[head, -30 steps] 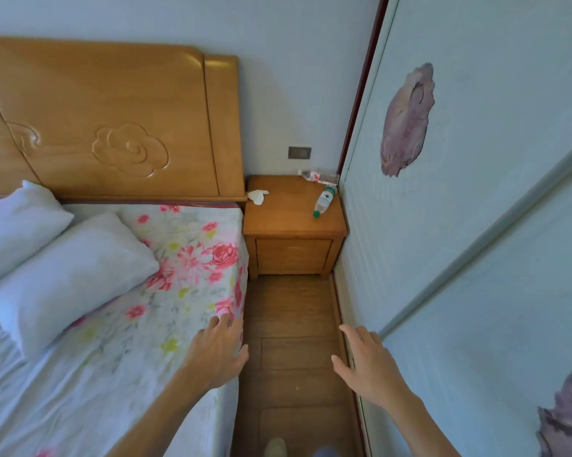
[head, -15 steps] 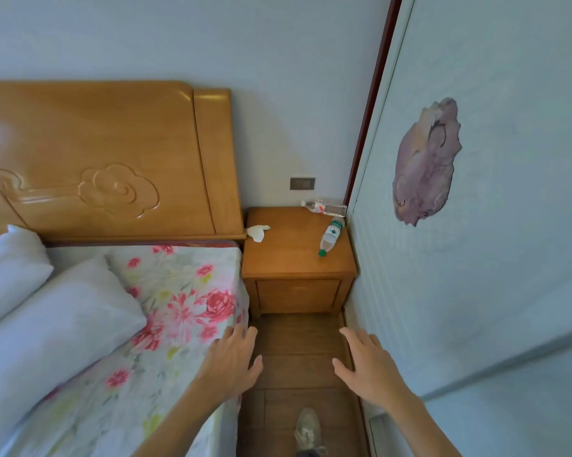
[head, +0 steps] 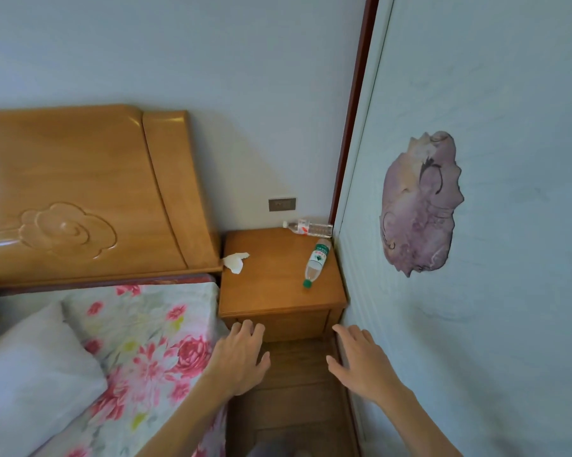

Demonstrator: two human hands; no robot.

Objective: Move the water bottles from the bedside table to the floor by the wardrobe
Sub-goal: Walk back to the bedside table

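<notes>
Wooden nightstand (head: 271, 291) is carrying both bottles (head: 316, 262) lying flat at your twelve o'clock. You are holding your right hand (head: 360, 361) and left hand (head: 241, 357) spread and empty; the green-capped one is pointing its cap at your right, the nearer hand.

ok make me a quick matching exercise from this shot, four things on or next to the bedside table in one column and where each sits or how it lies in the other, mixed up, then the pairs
Column one:
1. green-capped bottle
2. red-labelled bottle
3. crumpled tissue
4. wall socket

Column two:
A. on the wall above the bedside table
B. lying at the back edge of the table, cap pointing left
C. at the left edge of the table, by the headboard
D. lying along the right side of the table, cap toward the front

Pairs: 1-D, 2-B, 3-C, 4-A
</notes>
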